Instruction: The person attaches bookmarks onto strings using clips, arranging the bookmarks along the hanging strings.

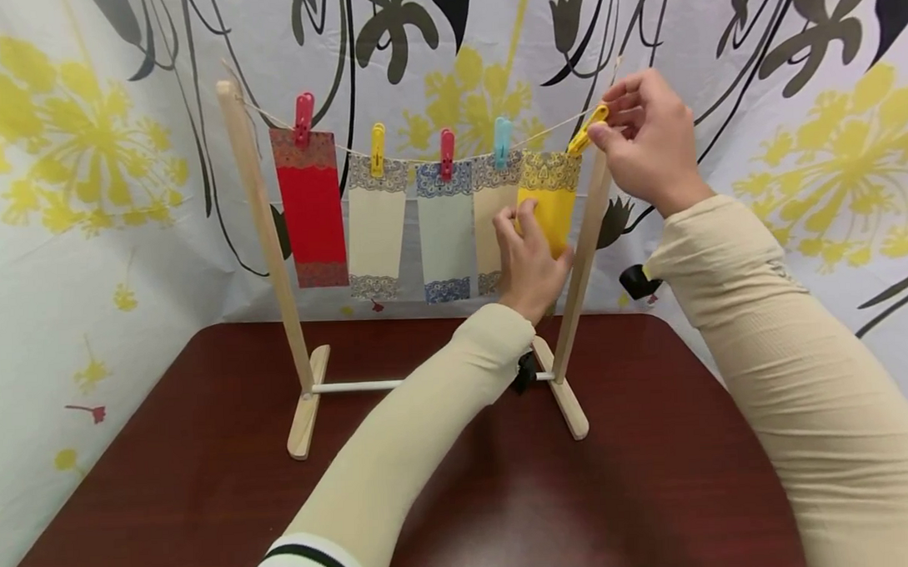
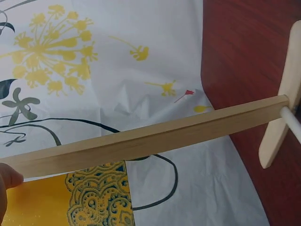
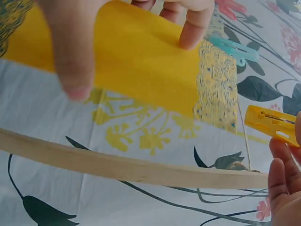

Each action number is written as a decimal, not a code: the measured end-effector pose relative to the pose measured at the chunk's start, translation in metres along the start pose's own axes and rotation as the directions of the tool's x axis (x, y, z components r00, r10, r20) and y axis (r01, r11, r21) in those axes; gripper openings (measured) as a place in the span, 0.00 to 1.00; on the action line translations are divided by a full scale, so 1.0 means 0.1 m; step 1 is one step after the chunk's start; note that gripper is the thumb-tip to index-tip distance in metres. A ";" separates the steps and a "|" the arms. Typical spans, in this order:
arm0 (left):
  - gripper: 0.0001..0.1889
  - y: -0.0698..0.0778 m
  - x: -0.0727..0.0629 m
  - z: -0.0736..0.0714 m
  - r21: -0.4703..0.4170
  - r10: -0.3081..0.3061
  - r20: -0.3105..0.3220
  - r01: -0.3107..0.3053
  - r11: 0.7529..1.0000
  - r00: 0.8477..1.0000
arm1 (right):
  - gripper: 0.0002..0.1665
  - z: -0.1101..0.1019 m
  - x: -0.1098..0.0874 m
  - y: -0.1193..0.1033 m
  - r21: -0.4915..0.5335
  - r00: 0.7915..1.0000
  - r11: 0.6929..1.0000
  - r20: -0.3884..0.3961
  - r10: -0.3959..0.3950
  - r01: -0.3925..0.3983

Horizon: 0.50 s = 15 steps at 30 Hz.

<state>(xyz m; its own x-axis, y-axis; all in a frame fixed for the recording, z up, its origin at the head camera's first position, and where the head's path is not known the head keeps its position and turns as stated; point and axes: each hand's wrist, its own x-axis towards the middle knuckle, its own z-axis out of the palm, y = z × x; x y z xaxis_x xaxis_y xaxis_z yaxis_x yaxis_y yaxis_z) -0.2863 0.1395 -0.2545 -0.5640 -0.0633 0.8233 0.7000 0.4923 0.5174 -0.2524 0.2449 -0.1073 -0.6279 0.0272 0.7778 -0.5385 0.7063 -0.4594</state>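
Observation:
My left hand (image 1: 530, 264) holds a yellow card (image 1: 549, 201) with patterned borders against the right end of a thin string (image 1: 550, 133). Thumb and fingers lie along the card's sides in the right wrist view. Up at the card's top right corner, my right hand (image 1: 650, 139) pinches a yellow clothespin (image 1: 588, 129). From the right wrist, that clothespin (image 3: 268, 121) appears just beyond the card's patterned edge; whether it touches the card I cannot tell. Left of it, a beige card (image 1: 487, 215) hangs from a light blue clothespin (image 1: 502, 142), partly hidden behind my left hand.
Wooden posts (image 1: 264, 232) on flat feet (image 1: 309, 422), joined by a white rod (image 1: 358, 387), carry the string. A red card (image 1: 315, 213), a cream card (image 1: 377, 228) and a pale grey card (image 1: 446, 229) hang from clothespins. The stand occupies a dark red table (image 1: 206, 492) before a floral cloth.

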 end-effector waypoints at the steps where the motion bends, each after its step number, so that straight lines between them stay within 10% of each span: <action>1: 0.39 0.02 0.02 0.02 -0.005 0.005 -0.004 -0.005 1.000 1.000 | 0.12 0.00 0.04 -0.02 -0.002 1.000 1.000 0.001 0.004 -0.004; 15: 0.35 0.11 0.26 0.15 -0.052 -0.033 -0.047 0.031 0.998 0.998 | 0.14 0.03 0.34 -0.04 -0.119 0.993 0.988 -0.061 -0.102 0.094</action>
<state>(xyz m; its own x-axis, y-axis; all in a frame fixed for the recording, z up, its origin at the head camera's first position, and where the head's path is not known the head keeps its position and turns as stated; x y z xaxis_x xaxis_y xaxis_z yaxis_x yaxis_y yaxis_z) -0.3003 0.1562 -0.2308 -0.5658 -0.1201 0.8157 0.7043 0.4439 0.5539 -0.2739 0.2409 -0.0806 -0.5343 -0.0014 0.8453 -0.5242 0.7851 -0.3300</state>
